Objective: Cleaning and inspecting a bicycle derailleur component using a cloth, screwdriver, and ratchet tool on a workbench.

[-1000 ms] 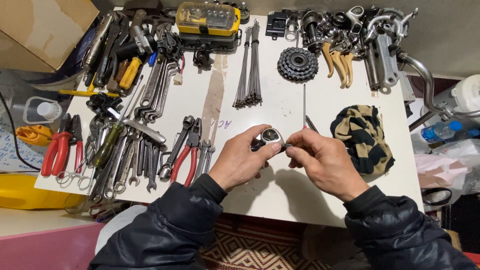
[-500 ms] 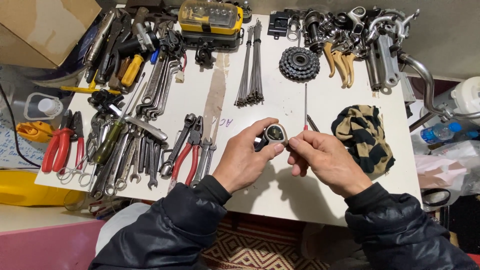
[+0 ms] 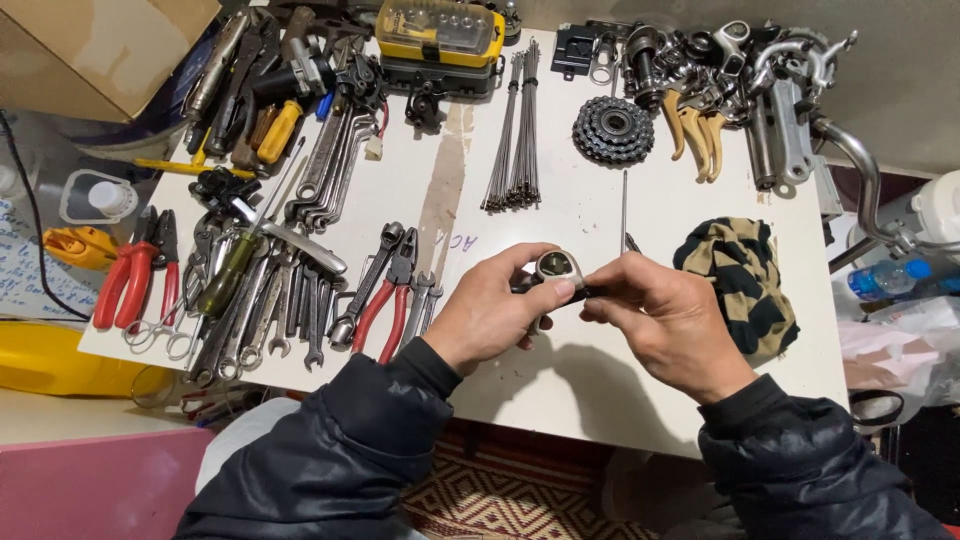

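Observation:
My left hand [image 3: 492,317] and my right hand [image 3: 668,325] meet above the front middle of the white table [image 3: 590,380]. Together they grip a small grey metal part with a round opening [image 3: 558,268]; the left thumb and fingers pinch its left side, the right fingers hold its dark right end. A thin metal rod [image 3: 624,208] rises from behind my right hand toward the toothed cog cluster [image 3: 613,129]. A striped black-and-tan cloth [image 3: 741,282] lies just right of my right hand.
Rows of wrenches [image 3: 275,300], red-handled pliers [image 3: 385,305] and red cutters [image 3: 128,285] fill the left half. A bundle of spokes [image 3: 515,150], a yellow bit case [image 3: 440,30] and metal bicycle parts [image 3: 740,80] lie along the back. A yellow tub [image 3: 50,360] sits left.
Both hands have stayed together on the small metal part, shifting slightly. The thin rod behind my right hand now shows standing up toward the cog cluster.

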